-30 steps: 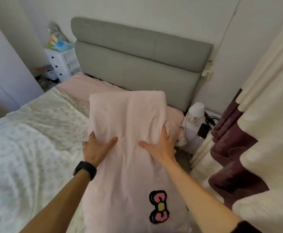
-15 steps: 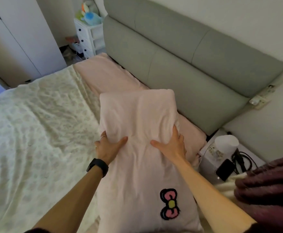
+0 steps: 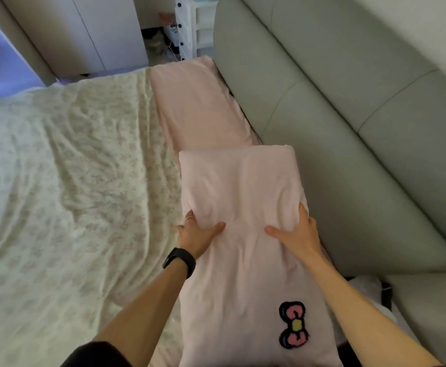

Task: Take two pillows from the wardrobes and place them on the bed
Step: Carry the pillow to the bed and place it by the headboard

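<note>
A pale pink pillow with a pink bow patch near its bottom end is held lengthwise over the head of the bed. My left hand grips its left side, thumb on top, a ring on one finger and a black watch on the wrist. On the other side my right hand clasps the pillow's right edge, close to the grey headboard. Beyond the pillow, a long stretch of the same pink fabric lies along the headboard; I cannot tell whether it is a pillow or bedding.
The bed carries a cream floral cover. White wardrobe doors stand beyond the far side of the bed. A white drawer unit sits in the corner beside the headboard. A white object and dark cable lie low at the right.
The view has swung left and down over the bed. The pillow, still held in both hands, now lies closer to the headboard and lower over the mattress; the curtain and bedside lamp have left view.
</note>
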The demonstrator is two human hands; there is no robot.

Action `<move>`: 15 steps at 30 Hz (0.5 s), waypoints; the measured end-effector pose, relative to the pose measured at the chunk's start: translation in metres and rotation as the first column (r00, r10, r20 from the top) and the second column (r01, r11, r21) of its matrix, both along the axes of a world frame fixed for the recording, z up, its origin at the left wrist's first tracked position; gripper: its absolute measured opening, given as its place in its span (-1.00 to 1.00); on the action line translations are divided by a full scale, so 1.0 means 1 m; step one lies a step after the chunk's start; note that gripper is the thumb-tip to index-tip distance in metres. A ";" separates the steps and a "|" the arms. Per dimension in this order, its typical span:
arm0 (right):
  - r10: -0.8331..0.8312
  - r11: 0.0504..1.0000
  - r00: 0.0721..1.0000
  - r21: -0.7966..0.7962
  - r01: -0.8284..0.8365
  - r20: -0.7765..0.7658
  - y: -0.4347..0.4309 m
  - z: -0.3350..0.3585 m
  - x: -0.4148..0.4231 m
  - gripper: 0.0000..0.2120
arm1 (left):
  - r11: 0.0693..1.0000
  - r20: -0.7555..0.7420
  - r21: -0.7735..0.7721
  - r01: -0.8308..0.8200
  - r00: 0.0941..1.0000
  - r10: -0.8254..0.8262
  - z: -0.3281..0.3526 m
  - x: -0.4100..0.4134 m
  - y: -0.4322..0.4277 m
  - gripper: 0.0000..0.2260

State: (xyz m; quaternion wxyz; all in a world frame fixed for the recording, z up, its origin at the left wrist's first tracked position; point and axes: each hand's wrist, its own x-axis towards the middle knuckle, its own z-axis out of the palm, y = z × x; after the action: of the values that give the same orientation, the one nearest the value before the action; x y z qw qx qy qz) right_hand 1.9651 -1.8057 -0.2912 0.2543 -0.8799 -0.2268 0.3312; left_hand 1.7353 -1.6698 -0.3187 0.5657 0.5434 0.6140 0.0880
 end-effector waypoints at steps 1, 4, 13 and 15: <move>0.031 0.999 0.999 -0.009 -0.031 -0.014 0.007 -0.008 0.017 0.28 | 1.000 -0.015 -0.008 -0.025 1.000 0.025 -0.005 0.011 0.000 -0.08; 0.121 0.992 0.991 -0.017 -0.122 -0.062 0.032 -0.034 0.064 0.27 | 0.993 -0.068 -0.027 -0.114 0.991 0.112 -0.020 0.046 0.003 -0.09; 0.274 0.956 0.959 -0.085 -0.280 -0.075 0.101 -0.113 0.177 0.27 | 0.953 -0.143 -0.042 -0.299 0.946 0.291 -0.091 0.143 0.015 -0.04; 0.263 0.959 0.962 -0.093 -0.269 -0.068 0.107 -0.138 0.193 0.26 | 0.940 -0.149 -0.065 -0.334 0.935 0.322 -0.112 0.159 0.015 0.01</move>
State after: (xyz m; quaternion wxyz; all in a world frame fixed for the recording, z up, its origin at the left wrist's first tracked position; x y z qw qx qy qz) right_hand 2.1577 -1.6983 -0.4288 0.1686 -0.8437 -0.3189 0.3977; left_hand 1.8943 -1.6547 -0.4307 0.5233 0.4124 0.7366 0.1164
